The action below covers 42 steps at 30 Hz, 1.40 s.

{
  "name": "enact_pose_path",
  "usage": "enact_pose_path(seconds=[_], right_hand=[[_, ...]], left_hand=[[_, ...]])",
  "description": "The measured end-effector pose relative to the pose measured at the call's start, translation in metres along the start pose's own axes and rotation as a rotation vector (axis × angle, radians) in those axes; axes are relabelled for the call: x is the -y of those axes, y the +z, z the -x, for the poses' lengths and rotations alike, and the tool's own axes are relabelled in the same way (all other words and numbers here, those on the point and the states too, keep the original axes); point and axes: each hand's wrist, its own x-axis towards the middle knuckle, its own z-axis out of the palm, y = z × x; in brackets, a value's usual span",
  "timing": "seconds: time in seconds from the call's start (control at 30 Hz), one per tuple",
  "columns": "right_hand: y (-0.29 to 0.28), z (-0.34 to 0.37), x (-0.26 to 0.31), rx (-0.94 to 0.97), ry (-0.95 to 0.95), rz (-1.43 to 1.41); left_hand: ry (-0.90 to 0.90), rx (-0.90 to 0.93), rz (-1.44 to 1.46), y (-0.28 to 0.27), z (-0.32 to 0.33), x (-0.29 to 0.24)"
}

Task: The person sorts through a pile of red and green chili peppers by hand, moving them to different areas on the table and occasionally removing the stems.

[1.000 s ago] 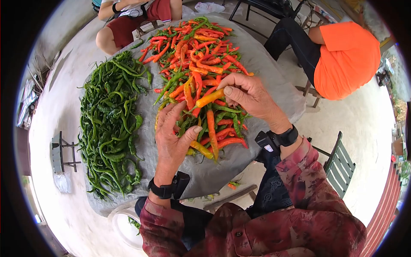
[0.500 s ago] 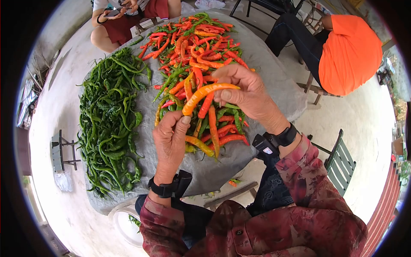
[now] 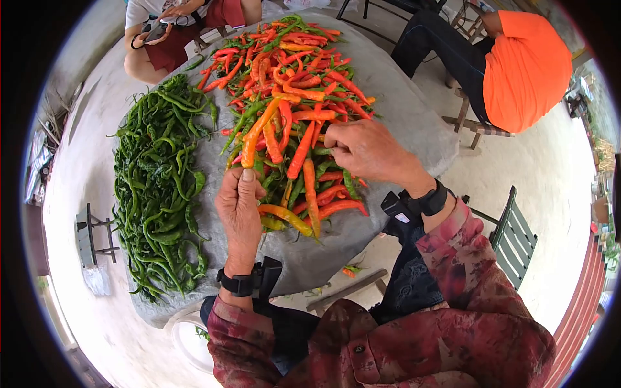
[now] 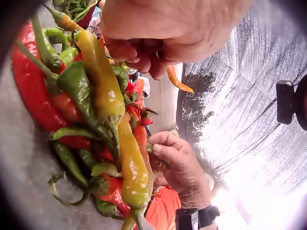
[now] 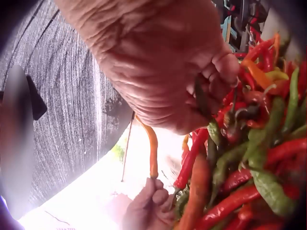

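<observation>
My left hand (image 3: 238, 205) pinches the thick end of a long orange chili pepper (image 3: 257, 134) between thumb and fingers. The pepper's thin end points away over the heap of red and orange chilies (image 3: 301, 81). At the heap's right side my right hand (image 3: 370, 152) has its fingers curled. In the right wrist view a dark green stem (image 5: 200, 98) shows between those fingers; whether a pepper hangs on it I cannot tell. Just below the hands lie a yellow chili (image 3: 286, 215) and an upright orange-red chili (image 3: 311, 197).
A heap of green chilies (image 3: 155, 194) lies on the left of the grey sheet (image 3: 414, 103). Two people sit beyond, one in an orange shirt (image 3: 527, 71), one holding a phone (image 3: 156, 29). A white tub (image 3: 187, 346) stands below the near left edge; a green chair (image 3: 514, 239) is at right.
The orange chili passed from my right hand to my left, then swung upright and moved left. My right hand let go of it and curled its fingers beside the heap.
</observation>
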Motion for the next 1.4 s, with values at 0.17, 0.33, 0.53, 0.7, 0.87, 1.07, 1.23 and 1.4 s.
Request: enact_pose_path(seconds=[0.17, 0.33, 0.53, 0.7, 0.87, 1.07, 1.23, 1.4], right_hand=[[-0.037, 0.001, -0.012, -0.117, 0.279, -1.132], [-0.039, 0.007, -0.021, -0.101, 0.156, -1.617], [-0.035, 0.002, 0.002, 0.015, 0.164, -1.487], [-0.026, -0.004, 0.023, 0.208, 0.133, -1.250], [-0.021, -0.009, 0.028, 0.175, 0.195, -1.221], [-0.010, -0.008, 0.015, -0.102, 0.180, -1.371], [0.001, -0.005, 0.042, 0.047, -0.204, -0.685], [0.026, 0.010, 0.083, -0.022, -0.417, -0.071]], left_hand=[[0.033, 0.015, -0.096, 0.002, 0.003, -0.007], [0.049, 0.051, -0.192, 0.004, 0.005, -0.002], [0.184, 0.078, -0.468, 0.011, 0.008, -0.013], [0.521, 0.013, -0.608, 0.013, 0.004, -0.017], [0.585, 0.089, -0.654, 0.007, 0.006, -0.013], [0.346, -0.092, -0.529, -0.007, 0.005, 0.000], [0.102, -0.114, -0.231, -0.008, 0.000, -0.002], [0.036, -0.112, -0.253, -0.002, 0.001, -0.008]])
